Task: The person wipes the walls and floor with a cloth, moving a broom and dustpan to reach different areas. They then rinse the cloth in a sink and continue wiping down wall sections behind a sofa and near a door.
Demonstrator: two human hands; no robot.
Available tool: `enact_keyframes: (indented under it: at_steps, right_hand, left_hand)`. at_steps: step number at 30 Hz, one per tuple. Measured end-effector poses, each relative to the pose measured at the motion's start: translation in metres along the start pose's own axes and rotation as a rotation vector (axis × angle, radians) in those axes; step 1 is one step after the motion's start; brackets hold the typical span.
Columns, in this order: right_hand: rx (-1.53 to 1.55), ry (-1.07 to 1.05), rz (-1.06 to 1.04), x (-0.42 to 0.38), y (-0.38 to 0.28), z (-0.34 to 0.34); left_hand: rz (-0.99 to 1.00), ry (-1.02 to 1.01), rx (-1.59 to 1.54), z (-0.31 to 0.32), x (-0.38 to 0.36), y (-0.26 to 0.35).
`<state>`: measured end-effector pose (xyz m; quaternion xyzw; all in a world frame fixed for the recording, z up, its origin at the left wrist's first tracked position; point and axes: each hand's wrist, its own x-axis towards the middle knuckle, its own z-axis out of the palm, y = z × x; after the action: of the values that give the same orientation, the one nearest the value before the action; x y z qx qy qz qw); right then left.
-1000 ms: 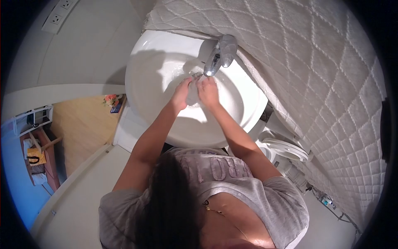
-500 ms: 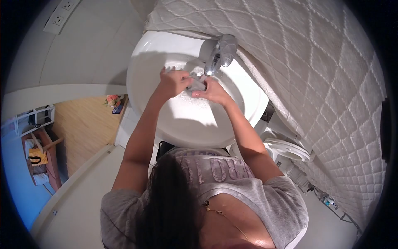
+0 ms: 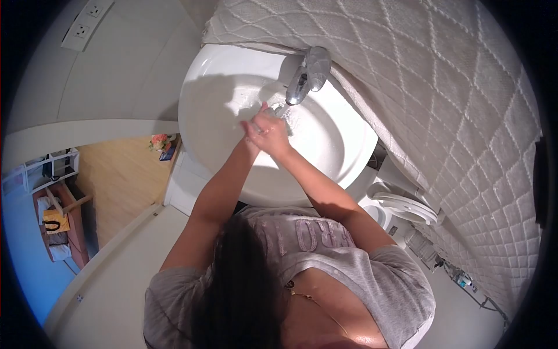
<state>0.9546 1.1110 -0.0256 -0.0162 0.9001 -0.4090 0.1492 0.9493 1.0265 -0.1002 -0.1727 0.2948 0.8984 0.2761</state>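
My right hand (image 3: 273,134) lies over my left hand, its fingers wrapped round it, above the white oval sink (image 3: 232,174). Only a small part of my left hand (image 3: 251,138) shows beneath, and most of its fingers are hidden. The skin looks wet. Just beyond both hands, the chrome faucet (image 3: 307,75) points down into the basin, with water running below its spout. A greyish shape shows by my fingertips under the stream; I cannot make out whether it is an object or the drain.
A quilted pale cloth (image 3: 430,87) hangs beside the sink on the right. Below it is a white toilet (image 3: 404,208). A wall outlet (image 3: 81,29) is at the upper left. Through the opening on the left, orange flowers (image 3: 158,142) and a yellow bag (image 3: 54,221) are visible.
My hands were apart on either side of a clear greyish shape under the faucet. Now they are together, my right hand moved left over my left hand, which has moved nearer to me.
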Motion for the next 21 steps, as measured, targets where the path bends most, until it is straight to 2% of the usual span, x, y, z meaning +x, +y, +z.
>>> enact_keyframes:
  at_steps: [2,4,5,6,8,9,10,11,12,14,15,16,17,19,21]
  right_hand:
    - [0.029,0.572,-0.088,0.000,0.023,0.010]
    - [0.121,0.637,-0.048,0.005,0.053,0.001]
    - [0.123,0.624,-0.062,0.003,0.064,-0.001]
    - [0.124,0.608,-0.077,0.001,0.065,-0.005]
    - [0.364,0.405,-0.009,-0.005,0.048,-0.004]
    - [0.481,0.303,0.026,-0.010,0.037,0.000]
    - [0.375,0.429,-0.248,-0.014,0.026,0.009]
    - [0.406,0.351,-0.259,-0.023,0.007,0.007]
    - [0.437,0.273,-0.270,-0.028,-0.008,0.002]
    - [0.675,0.347,0.011,-0.025,0.007,0.004]
    - [0.789,0.380,0.155,-0.022,0.017,0.000]
    - [0.990,0.439,0.189,-0.018,0.024,-0.010]
    - [1.081,0.430,0.194,-0.011,0.048,-0.007]
    - [1.298,0.356,0.229,-0.009,0.063,-0.003]
    - [1.552,0.227,0.279,-0.012,0.042,-0.021]
  left_hand:
    - [-0.122,0.036,0.059,0.004,0.000,0.001]
    - [-0.304,0.013,0.217,0.016,0.004,0.017]
    - [-0.315,0.041,0.405,0.014,0.000,0.026]
    - [-0.336,0.151,0.564,0.021,-0.006,0.033]
    - [-0.379,0.379,0.885,0.032,-0.014,0.046]
    - [-0.427,0.534,0.629,0.031,-0.012,0.045]
    - [-0.362,0.081,0.366,0.014,-0.005,0.037]
    - [-0.282,-0.362,0.093,-0.017,0.006,0.023]
    - [-0.285,-0.330,0.001,-0.020,0.003,0.018]
    - [-0.283,-0.267,-0.185,-0.027,-0.002,0.007]
    - [-0.290,-0.090,-0.110,0.006,-0.008,0.015]
    - [-0.296,0.084,-0.036,0.024,-0.011,0.020]
    - [-0.360,-0.032,-0.213,0.012,-0.003,0.016]
    - [-0.325,0.030,-0.151,0.034,-0.015,0.019]
    - [-0.282,0.101,-0.097,0.040,-0.015,0.016]
